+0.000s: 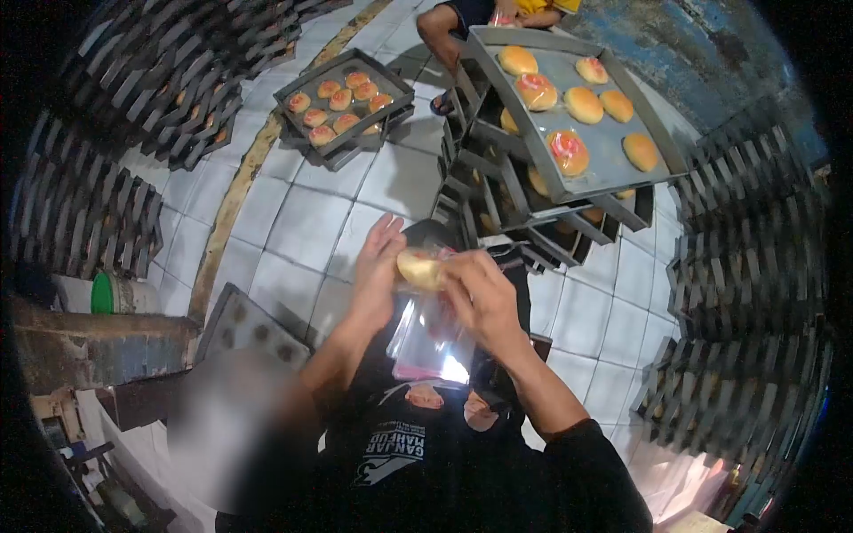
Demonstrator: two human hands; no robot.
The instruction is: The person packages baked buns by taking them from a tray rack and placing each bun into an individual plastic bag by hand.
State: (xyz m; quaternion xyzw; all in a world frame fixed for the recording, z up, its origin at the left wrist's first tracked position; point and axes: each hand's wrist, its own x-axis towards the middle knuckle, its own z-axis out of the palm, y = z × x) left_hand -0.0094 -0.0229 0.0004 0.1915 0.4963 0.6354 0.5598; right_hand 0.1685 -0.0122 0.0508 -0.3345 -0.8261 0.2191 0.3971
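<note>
A pale round bun [418, 268] in clear plastic is between my two hands, above my lap. My right hand [481, 298] pinches the plastic at the bun's right side. At its left, my left hand [379, 271] is upright with its fingers stretched out, the palm beside the bun. Below them a stack of clear plastic bags [433, 342] with a pink edge lies on my lap. Ahead to the right, a metal tray [569, 191] holds several golden buns, some in plastic with red on them, on top of a pile of trays.
A second tray [397, 84] of wrapped buns stands on stacked trays on the tiled floor. A person [440, 35] sits behind the tall pile. Stacked trays [746, 249] line both sides. An empty dark-spotted tray [253, 329] and a green-rimmed bucket [104, 293] are at the left.
</note>
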